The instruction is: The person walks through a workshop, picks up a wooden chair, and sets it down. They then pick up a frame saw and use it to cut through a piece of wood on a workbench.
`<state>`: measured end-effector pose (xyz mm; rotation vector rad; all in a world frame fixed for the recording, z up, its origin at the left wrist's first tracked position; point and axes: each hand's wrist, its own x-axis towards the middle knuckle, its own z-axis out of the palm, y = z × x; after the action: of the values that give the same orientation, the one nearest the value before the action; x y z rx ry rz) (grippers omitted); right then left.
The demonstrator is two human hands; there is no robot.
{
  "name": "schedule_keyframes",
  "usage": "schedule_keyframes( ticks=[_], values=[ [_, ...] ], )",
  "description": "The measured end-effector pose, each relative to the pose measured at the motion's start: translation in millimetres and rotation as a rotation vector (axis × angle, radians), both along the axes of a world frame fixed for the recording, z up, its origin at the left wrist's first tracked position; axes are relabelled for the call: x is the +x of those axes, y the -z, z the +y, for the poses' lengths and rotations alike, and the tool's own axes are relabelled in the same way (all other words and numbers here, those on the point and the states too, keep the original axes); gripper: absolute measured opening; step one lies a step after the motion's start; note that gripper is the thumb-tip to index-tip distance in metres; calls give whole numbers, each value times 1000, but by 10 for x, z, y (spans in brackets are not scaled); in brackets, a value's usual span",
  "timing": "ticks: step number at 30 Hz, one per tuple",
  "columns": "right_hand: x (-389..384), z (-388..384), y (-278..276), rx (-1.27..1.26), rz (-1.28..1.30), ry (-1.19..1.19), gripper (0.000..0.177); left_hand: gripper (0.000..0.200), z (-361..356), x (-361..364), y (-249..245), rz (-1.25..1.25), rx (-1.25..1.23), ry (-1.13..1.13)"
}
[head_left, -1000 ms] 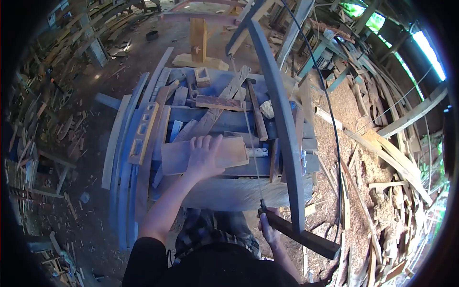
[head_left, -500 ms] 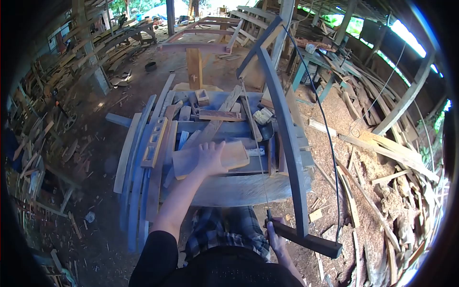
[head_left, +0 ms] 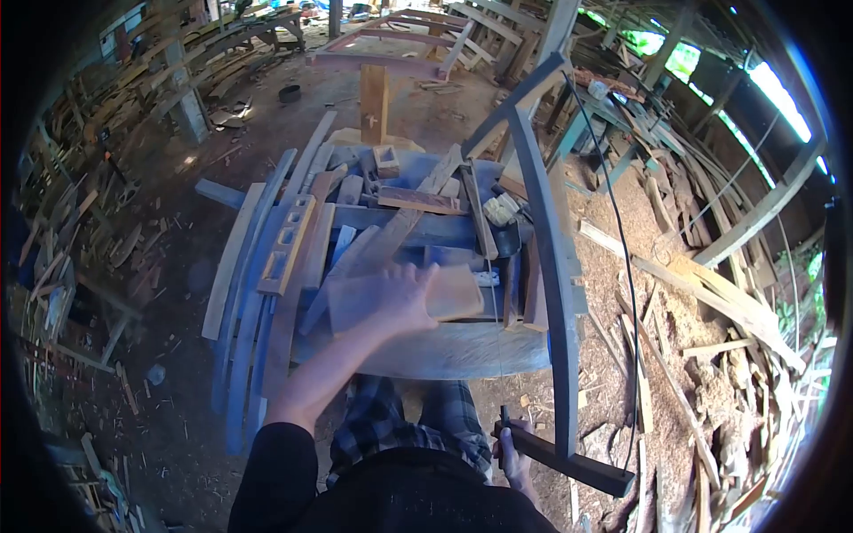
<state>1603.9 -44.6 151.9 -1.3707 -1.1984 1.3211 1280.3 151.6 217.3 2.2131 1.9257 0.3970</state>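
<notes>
at the far left we see long curved planks point(head_left: 233, 266) lying against the workbench point(head_left: 462, 354), with a mortised slat point(head_left: 289, 233) resting on them. our left hand point(head_left: 395, 300) lies flat on the pale board point(head_left: 451, 293) at the bench's near edge, fingers released and spread, though motion blur makes the fingertips hard to read. just right of the board runs the thin blade of the frame saw point(head_left: 544, 266), which stands upright. below the bench our right hand point(head_left: 514, 444) is clenched around the saw's lower crossbar. sawdust and offcuts point(head_left: 711, 355) cover the ground at right
</notes>
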Motion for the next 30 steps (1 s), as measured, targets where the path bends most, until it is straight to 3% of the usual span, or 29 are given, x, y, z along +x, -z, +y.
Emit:
schedule_keyframes(
  ticks=[2,7,14,18,21,24,26,30],
  values=[
    [4,2,-24,5,-15,6,25,105,104,-160,-148,65,8,-99],
    [47,40,95,-11,-41,-49,32,108,307,-416,-60,114,-44,-61],
    [-67,230,-30,54,22,-13,29,107,370,-176,70,34,24,-36],
    [-141,348,-50,7,-63,33,27,106,362,-93,94,70,-31,-28],
    [-278,433,13,20,-122,26,30,100,372,-92,203,72,69,-9],
    [-394,507,48,-66,-95,11,33,83,473,42,273,27,143,-103],
    [-431,553,-65,-83,-92,12,36,64,605,159,347,-160,150,-190],
    [-439,622,-138,-74,-170,-6,38,51,674,391,378,-122,286,-319]
  ],
)
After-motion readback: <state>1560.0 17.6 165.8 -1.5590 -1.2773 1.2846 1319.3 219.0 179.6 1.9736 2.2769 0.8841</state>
